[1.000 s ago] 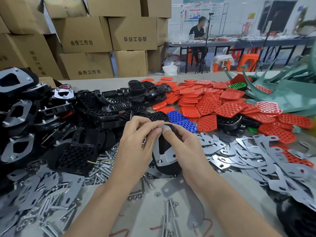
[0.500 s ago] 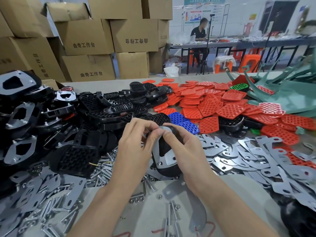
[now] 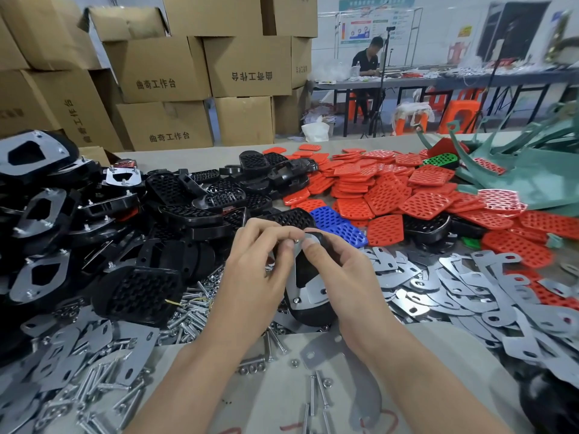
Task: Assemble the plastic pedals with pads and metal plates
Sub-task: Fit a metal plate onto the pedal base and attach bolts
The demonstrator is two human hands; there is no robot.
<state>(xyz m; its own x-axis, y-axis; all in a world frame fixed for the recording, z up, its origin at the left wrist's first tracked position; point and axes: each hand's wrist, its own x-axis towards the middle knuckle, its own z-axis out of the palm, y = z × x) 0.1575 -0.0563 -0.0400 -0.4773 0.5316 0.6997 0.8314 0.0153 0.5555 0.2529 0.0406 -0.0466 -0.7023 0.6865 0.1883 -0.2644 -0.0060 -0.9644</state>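
A black plastic pedal (image 3: 308, 313) is held up just above the near part of the grey tabletop (image 3: 282, 399), between both hands, with a silver metal plate (image 3: 310, 294) lying against its upturned face. The left hand (image 3: 253, 277) has its fingers curled, thumb and forefinger pinching at the far end of the plate. The right hand (image 3: 341, 277) grips the pedal from the other side, its thumb pressing on that same end of the plate. Loose silver bolts (image 3: 191, 311) lie scattered below and left of the hands, and a curved flat metal strip (image 3: 351, 364) rests on the tabletop just under the right wrist. To the right spreads a layer of loose grey metal plates (image 3: 463, 286); beyond them lies a heap of red perforated pads (image 3: 385, 195), with a blue perforated pad (image 3: 332, 219) near the fingertips and a green perforated pad (image 3: 441, 161) farther back. Bare black pedals (image 3: 188, 195) are piled at left centre, and pedals already fitted with plates (image 3: 37, 208) are stacked at the far left. Brown cardboard boxes (image 3: 163, 67) stand behind the tabletop.
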